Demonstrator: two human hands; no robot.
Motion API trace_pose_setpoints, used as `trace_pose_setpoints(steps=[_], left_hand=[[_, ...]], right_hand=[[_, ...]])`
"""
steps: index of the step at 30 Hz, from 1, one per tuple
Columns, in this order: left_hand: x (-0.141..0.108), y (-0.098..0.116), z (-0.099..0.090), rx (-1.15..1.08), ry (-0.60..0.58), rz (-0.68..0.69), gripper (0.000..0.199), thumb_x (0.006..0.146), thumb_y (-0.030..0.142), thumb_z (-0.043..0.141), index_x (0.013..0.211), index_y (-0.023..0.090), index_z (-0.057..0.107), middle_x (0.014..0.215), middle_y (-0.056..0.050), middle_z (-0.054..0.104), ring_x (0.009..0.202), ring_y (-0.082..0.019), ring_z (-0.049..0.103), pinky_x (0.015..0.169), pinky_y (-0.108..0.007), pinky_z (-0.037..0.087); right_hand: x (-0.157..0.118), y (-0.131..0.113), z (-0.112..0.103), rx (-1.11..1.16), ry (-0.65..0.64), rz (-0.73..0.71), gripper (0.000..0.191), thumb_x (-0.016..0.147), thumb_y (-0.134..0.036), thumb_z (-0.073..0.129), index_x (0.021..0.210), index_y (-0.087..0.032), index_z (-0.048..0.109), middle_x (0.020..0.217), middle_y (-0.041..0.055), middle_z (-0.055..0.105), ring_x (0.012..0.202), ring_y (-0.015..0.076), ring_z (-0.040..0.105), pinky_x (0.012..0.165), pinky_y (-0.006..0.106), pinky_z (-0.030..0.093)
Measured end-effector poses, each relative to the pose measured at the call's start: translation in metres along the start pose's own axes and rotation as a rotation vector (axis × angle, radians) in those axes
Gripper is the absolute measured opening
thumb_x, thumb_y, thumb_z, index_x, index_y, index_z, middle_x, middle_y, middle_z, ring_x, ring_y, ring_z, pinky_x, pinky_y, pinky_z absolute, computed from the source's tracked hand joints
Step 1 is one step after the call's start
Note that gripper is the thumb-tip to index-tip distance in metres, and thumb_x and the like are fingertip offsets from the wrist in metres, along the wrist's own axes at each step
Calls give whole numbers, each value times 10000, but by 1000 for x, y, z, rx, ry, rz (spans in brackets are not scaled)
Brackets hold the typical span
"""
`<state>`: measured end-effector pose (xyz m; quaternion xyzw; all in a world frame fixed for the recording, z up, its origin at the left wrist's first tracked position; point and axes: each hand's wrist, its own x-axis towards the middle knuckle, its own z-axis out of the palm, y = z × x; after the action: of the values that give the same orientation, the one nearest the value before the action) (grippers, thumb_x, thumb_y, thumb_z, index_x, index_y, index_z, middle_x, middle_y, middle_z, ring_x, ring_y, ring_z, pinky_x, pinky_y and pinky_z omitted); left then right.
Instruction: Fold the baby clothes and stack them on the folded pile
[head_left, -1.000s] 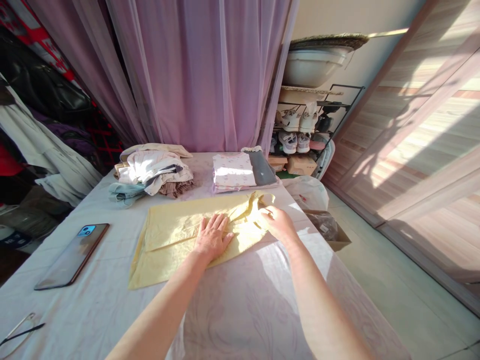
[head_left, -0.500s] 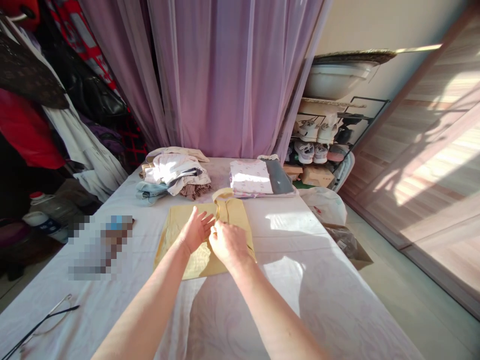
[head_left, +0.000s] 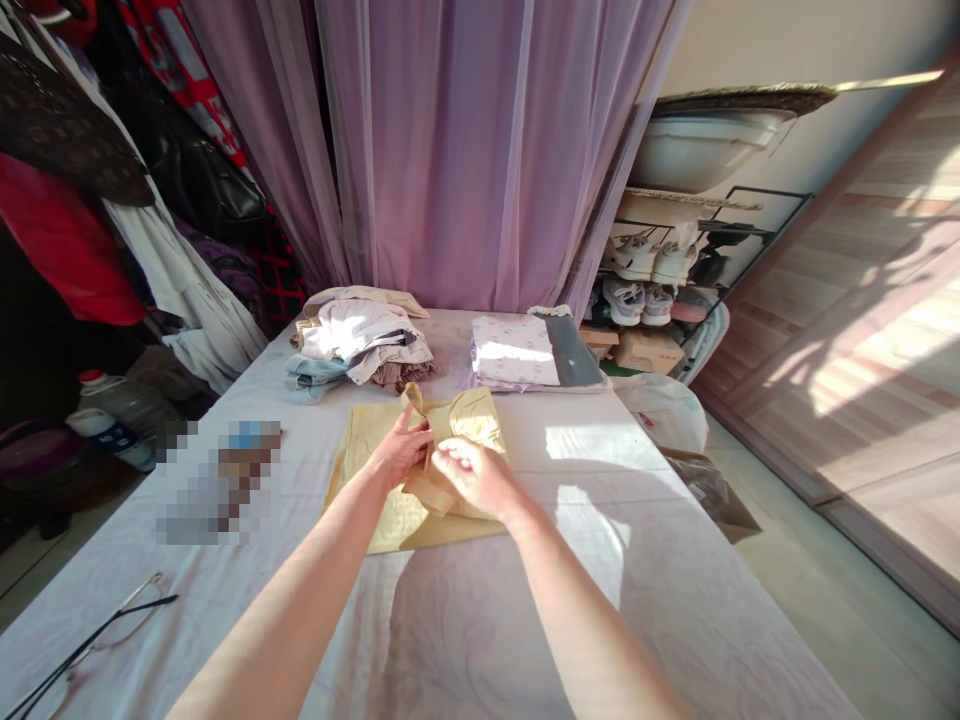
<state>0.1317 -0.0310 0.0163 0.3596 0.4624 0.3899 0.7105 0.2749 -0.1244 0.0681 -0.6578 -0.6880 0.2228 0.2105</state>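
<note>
A pale yellow cloth garment (head_left: 397, 515) lies folded on the table, with a narrow collar or strap part standing up at its far end. My left hand (head_left: 401, 447) grips the cloth near that upper edge. My right hand (head_left: 472, 477) is close beside it, its fingers gathered on a loose fold at the middle of the garment. The hands nearly touch and hide the garment's centre.
A white-sheeted table (head_left: 480, 620) carries a rumpled clothes pile (head_left: 360, 345), a folded stack (head_left: 514, 352), a pixelated phone (head_left: 221, 480) and glasses (head_left: 97, 635). A lilac curtain (head_left: 450, 150) hangs behind. A white plastic bag (head_left: 664, 412) stands right of the table.
The garment now lies narrower and more gathered than a second ago, when it spread wide under my hands. Both hands have come together on it. The view has turned slightly left.
</note>
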Motion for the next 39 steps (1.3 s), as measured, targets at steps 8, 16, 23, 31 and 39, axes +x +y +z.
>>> trace_pose_setpoints(steps=[8,16,23,31,39], left_hand=[[-25,4,20,1146,143,450,604,808,239,650,1397,244,513,1538,-109,415,1368,-296,449,1125,-433,379],[-53,-33,48,1655,-367,763,678,910,579,471,1479,215,412,1574,-103,361,1474,-315,258,1205,-552,194],[-53,-49,46,1675,-396,647,779,889,692,406,1521,243,330,1598,-101,312,1487,-310,222,1206,-570,154],[-20,2,47,1591,-269,708,459,986,402,371,1370,216,540,1450,-104,537,1352,-257,471,1126,-460,355],[41,28,25,1788,10,516,481,920,456,495,1328,211,564,1266,-122,654,1193,-295,580,1012,-409,441]], right_hand=[[49,78,-26,-92,274,271,324,946,-317,474,1208,-243,651,1145,59,726,1038,199,673,862,280,482],[113,88,-20,-105,206,396,402,933,-503,484,1160,-235,680,1068,77,745,1012,233,680,815,295,488],[120,105,-2,-149,265,376,337,909,-411,562,1160,-205,650,1018,108,731,942,258,670,817,343,468],[95,107,-9,-89,312,324,284,963,-275,424,1104,-233,666,1055,52,722,948,199,661,778,276,469],[9,86,-2,-201,184,342,397,942,-462,488,1253,-225,562,906,44,730,818,213,685,685,295,462]])
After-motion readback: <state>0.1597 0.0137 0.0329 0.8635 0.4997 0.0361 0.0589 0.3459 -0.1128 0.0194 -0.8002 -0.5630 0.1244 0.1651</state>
